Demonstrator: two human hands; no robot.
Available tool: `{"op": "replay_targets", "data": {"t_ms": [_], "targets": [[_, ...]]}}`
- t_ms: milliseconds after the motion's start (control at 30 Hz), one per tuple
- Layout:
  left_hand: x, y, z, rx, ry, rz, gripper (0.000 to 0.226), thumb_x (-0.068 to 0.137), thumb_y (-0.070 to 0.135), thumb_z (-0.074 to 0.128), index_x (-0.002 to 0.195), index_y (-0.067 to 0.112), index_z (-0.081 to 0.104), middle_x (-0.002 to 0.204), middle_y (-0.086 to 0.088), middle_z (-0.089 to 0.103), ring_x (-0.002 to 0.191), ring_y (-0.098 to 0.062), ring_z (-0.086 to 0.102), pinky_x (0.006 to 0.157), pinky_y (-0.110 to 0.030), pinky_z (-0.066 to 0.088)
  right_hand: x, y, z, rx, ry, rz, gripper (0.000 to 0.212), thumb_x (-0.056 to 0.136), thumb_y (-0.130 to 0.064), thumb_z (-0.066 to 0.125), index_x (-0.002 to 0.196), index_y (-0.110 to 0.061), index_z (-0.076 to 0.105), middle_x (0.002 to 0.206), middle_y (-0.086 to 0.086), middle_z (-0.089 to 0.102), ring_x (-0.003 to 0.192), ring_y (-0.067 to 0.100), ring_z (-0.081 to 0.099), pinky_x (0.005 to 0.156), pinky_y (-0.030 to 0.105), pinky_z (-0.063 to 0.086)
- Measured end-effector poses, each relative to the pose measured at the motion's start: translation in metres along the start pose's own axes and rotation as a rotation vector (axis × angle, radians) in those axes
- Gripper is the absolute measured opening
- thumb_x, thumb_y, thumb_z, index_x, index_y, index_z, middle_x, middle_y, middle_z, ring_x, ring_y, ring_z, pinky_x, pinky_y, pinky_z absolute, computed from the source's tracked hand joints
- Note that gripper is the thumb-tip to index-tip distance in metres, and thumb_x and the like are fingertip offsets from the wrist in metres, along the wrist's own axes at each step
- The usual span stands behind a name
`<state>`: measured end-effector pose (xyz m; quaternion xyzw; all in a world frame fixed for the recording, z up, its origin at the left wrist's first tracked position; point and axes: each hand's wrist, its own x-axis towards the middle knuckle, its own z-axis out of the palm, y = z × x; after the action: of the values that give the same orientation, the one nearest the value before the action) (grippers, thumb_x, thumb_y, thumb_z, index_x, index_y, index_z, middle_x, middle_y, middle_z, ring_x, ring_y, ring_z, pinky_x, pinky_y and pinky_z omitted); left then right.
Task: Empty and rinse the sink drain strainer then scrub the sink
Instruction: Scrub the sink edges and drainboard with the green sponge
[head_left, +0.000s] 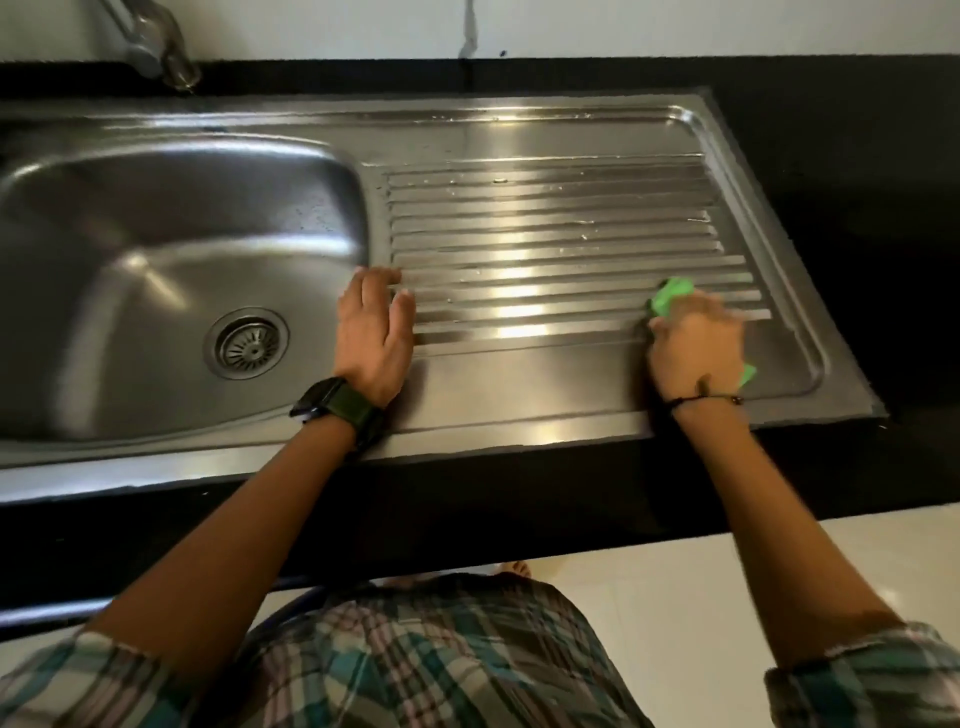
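A steel sink (156, 218) fills the left half of the view, with the round drain strainer (246, 343) seated in its drain hole. To its right lies the ribbed steel drainboard (545, 244), dotted with water drops. My left hand (375, 338) rests flat and open on the drainboard's near left edge, beside the bowl. My right hand (693, 345) is blurred and presses a green scrub pad (672, 296) onto the near right ribs. Most of the pad is hidden under the fingers.
A grey tap (150, 44) stands at the back left corner. Black countertop (857, 182) surrounds the sink, with a white wall behind. White floor tiles (675, 597) show below the counter edge.
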<state>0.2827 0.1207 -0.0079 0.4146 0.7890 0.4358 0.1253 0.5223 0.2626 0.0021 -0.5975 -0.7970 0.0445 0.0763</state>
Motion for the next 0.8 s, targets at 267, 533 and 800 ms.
{"op": "replay_targets", "data": {"t_ms": [267, 533, 800], "targets": [[0.011, -0.004, -0.012, -0.726, 0.206, -0.36, 0.027, 0.076, 0.035, 0.038, 0.089, 0.018, 0.054, 0.087, 0.005, 0.055, 0.084, -0.006, 0.051, 0.079, -0.02, 0.041, -0.07, -0.199, 0.037, 0.112, -0.13, -0.692, 0.046, 0.09, -0.016, 0.041, 0.135, -0.006, 0.04, 0.142, 0.012, 0.042, 0.138, 0.025, 0.026, 0.116, 0.038, 0.011], [0.011, -0.011, -0.014, -0.777, 0.184, -0.339, 0.025, 0.075, 0.036, 0.042, 0.088, 0.019, 0.054, 0.088, 0.009, 0.056, 0.085, 0.0, 0.053, 0.073, -0.007, 0.041, -0.031, -0.158, 0.03, 0.129, -0.163, -0.718, 0.039, 0.092, -0.017, 0.046, 0.129, -0.006, 0.05, 0.141, 0.012, 0.047, 0.138, 0.023, 0.032, 0.114, 0.033, 0.018], [0.01, -0.007, -0.013, -0.812, 0.144, -0.339, 0.017, 0.076, 0.036, 0.041, 0.082, 0.027, 0.055, 0.086, 0.012, 0.056, 0.071, 0.018, 0.053, 0.06, 0.003, 0.039, 0.001, -0.047, 0.005, 0.143, -0.025, -0.079, 0.032, 0.093, -0.01, 0.045, 0.118, 0.008, 0.055, 0.134, 0.026, 0.049, 0.127, 0.04, 0.041, 0.108, 0.052, 0.029]]}}
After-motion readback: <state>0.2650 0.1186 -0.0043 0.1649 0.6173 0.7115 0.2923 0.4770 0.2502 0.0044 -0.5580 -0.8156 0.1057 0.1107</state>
